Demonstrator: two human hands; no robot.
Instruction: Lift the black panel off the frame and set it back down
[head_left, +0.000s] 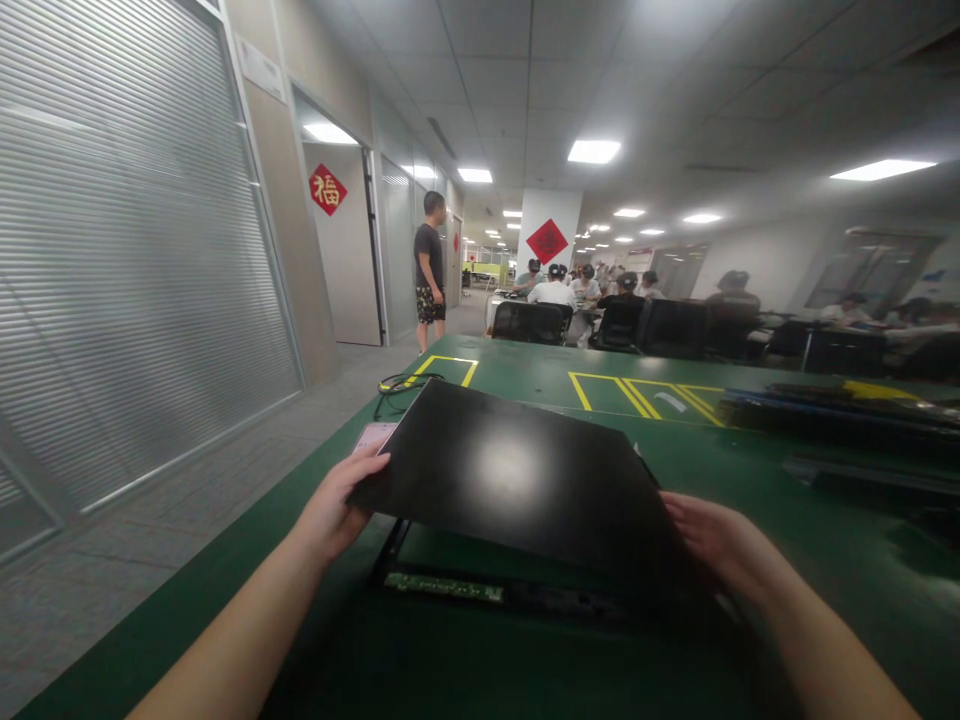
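Both hands are engaged: the left hand (337,505) has its grip closed on the left edge of a flat black panel (517,490), thumb over the upper face, and the right hand (709,535) grips the opposite edge, some fingers hidden underneath. The panel is held tilted over a dark frame (394,548) on the green tabletop (525,372); any contact between the two cannot be determined. A green circuit board (442,586) shows along the frame's near side. The tabletop's left edge runs diagonally outside the left forearm, with grey floor (135,590) beyond. Green surface lies between the panel and the far edge, marked by yellow lines (637,398). To the right, a green gap separates the right hand from dark stacked parts (832,410). A black cable (382,402) and a pink card (372,437) sit near the panel's left edge; print on the card is illegible. A red diamond sign (328,189) on the door reads "福"; the character on the red diamond (547,241) on the column is indistinct, and the wall plate (260,68) is unreadable.
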